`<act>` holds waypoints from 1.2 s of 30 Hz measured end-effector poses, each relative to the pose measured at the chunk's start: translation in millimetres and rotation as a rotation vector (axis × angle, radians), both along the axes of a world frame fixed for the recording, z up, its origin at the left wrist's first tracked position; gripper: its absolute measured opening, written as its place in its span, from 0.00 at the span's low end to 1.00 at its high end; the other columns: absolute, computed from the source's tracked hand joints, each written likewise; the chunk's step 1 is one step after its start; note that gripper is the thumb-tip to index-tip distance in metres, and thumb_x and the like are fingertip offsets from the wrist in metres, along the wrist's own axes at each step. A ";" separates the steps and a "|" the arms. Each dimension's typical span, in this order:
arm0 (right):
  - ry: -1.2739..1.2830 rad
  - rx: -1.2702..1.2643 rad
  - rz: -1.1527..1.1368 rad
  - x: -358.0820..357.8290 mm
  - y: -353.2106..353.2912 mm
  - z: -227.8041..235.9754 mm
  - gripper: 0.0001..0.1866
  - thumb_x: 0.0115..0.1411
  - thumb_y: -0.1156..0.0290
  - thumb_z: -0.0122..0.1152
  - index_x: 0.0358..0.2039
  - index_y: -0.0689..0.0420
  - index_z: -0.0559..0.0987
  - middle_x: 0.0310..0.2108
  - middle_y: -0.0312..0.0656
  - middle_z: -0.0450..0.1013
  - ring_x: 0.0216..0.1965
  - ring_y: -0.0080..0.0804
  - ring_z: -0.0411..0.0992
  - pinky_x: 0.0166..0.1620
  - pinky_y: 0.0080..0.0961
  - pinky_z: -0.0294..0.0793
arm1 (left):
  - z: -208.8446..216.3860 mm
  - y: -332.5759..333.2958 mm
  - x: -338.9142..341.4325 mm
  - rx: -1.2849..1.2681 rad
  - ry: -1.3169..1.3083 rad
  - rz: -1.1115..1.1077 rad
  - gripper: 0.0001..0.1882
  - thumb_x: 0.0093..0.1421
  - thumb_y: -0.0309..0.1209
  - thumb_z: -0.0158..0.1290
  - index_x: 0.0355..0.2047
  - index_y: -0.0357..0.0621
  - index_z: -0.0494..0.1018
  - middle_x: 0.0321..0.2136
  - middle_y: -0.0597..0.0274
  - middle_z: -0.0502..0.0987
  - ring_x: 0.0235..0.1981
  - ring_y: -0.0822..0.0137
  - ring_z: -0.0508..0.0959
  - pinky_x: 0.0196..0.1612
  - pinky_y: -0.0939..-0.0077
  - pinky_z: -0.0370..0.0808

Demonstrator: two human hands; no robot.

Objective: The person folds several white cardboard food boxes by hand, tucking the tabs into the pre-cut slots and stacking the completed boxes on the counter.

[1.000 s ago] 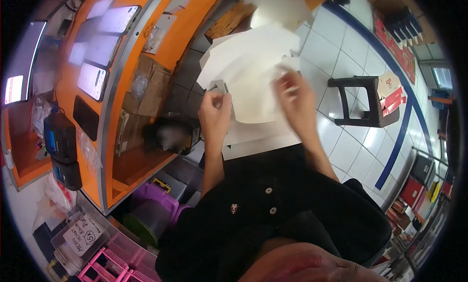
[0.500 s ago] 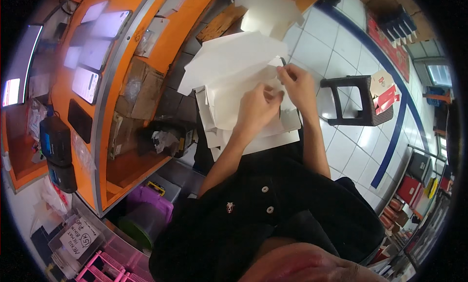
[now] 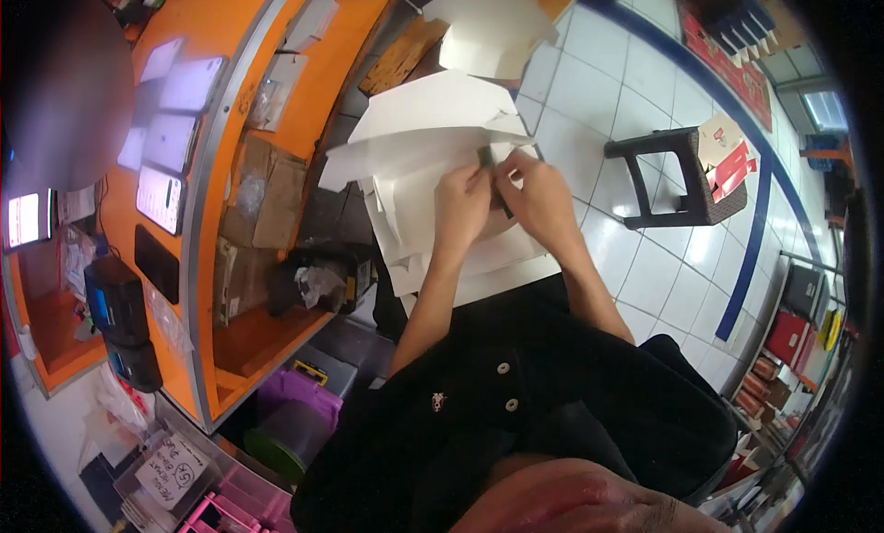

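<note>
A white cardboard box, partly folded, lies in front of me on a stack of similar white card sheets. Its broad lid panel stands up at the far side. My left hand is closed, fingertips pinching near the box's right-hand corner. Close beside it, my right hand pinches a small flap at the same corner. The fingers hide exactly how the flap sits there. Beyond them, another open white box rests on a wooden surface.
To the left runs an orange counter with several phones on top and cardboard on its shelves. A dark stool carrying red and beige card stands on the white tiles at right. A dark blurred shape is at the upper left.
Both hands have come together at the box's right corner; my right hand moved nearer and my left slightly farther. The lid panel stands more upright. A blurred shape has appeared at upper left.
</note>
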State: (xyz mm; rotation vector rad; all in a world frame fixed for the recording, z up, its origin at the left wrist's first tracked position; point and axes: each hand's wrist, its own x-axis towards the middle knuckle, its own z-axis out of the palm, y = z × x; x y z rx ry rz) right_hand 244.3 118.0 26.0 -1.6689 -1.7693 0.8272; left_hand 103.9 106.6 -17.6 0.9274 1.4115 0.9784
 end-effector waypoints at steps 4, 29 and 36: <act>0.204 -0.183 -0.008 -0.8 -0.3 1.2 0.15 0.67 0.64 0.59 0.43 0.64 0.77 0.37 0.61 0.80 0.34 0.53 0.81 0.40 0.44 0.78 | 6.5 2.4 -11.1 0.040 0.058 -0.068 0.19 0.74 0.35 0.49 0.45 0.27 0.79 0.32 0.52 0.83 0.32 0.63 0.86 0.37 0.71 0.83; 0.504 0.317 -0.425 26.6 291.6 -156.0 0.24 0.71 0.59 0.53 0.60 0.63 0.71 0.52 0.58 0.76 0.56 0.50 0.75 0.59 0.38 0.72 | -134.1 358.2 -93.1 -0.128 0.292 -0.304 0.42 0.74 0.62 0.33 0.76 0.44 0.53 0.74 0.47 0.57 0.74 0.45 0.58 0.64 0.36 0.69; 0.252 0.028 -0.405 42.1 307.3 -175.0 0.25 0.69 0.58 0.53 0.61 0.59 0.71 0.50 0.64 0.78 0.53 0.61 0.77 0.56 0.46 0.74 | -133.1 344.1 -67.9 0.095 0.445 -0.240 0.32 0.74 0.48 0.40 0.66 0.35 0.69 0.65 0.43 0.72 0.68 0.49 0.69 0.70 0.63 0.62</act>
